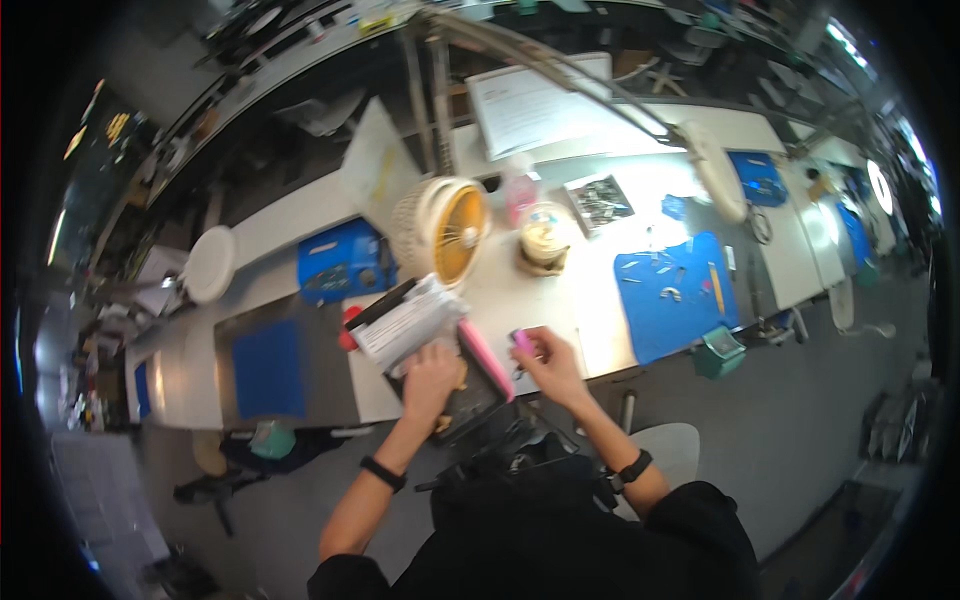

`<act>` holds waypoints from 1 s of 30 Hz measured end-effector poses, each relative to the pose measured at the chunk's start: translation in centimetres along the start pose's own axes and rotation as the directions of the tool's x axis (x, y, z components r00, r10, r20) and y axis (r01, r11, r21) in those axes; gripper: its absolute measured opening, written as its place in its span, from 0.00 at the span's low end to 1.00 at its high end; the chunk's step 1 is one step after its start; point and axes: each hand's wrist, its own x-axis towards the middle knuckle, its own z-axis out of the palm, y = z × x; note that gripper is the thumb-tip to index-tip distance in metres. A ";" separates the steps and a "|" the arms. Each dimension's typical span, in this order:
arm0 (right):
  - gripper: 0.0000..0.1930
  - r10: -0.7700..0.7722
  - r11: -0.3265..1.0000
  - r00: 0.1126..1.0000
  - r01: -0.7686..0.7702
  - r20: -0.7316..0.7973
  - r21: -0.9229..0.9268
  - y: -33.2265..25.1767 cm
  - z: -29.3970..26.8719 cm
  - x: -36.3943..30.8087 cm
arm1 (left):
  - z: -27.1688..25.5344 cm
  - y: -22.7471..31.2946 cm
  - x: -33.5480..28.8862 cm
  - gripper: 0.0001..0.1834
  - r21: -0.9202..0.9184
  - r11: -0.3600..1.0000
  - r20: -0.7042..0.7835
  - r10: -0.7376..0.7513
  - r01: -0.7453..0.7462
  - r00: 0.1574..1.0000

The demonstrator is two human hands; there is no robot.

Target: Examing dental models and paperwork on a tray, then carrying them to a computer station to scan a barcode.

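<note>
Pink-purple and small, a piece [522, 342] of unclear kind sits at five o'clock from the middle of the view, clamped between the fingertips of the right hand [552, 368] above the near edge of the white table [553, 312]. At seven o'clock the left hand [432, 375] reaches over a dark, shallow, tilted tray [478, 408], its fingers bent beside a clear plastic bag with a white printed sheet [405, 328]; their tips are hidden, so whether they grip anything cannot be told. A bright pink strip [487, 362] runs along the tray's right side, between the two hands. Toward eleven o'clock stands a round white fan with an orange face [460, 235]; at one o'clock, a cream-coloured round tub [545, 238]; at three o'clock, a blue mat [690, 290] with small parts scattered on it.
</note>
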 end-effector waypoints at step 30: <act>0.15 0.005 0.996 0.999 -0.009 0.043 0.083 -0.1 0.3 -0.5 | -0.8 -3.0 -0.9 0.11 -0.052 0.994 0.192 0.100 -0.091 0.976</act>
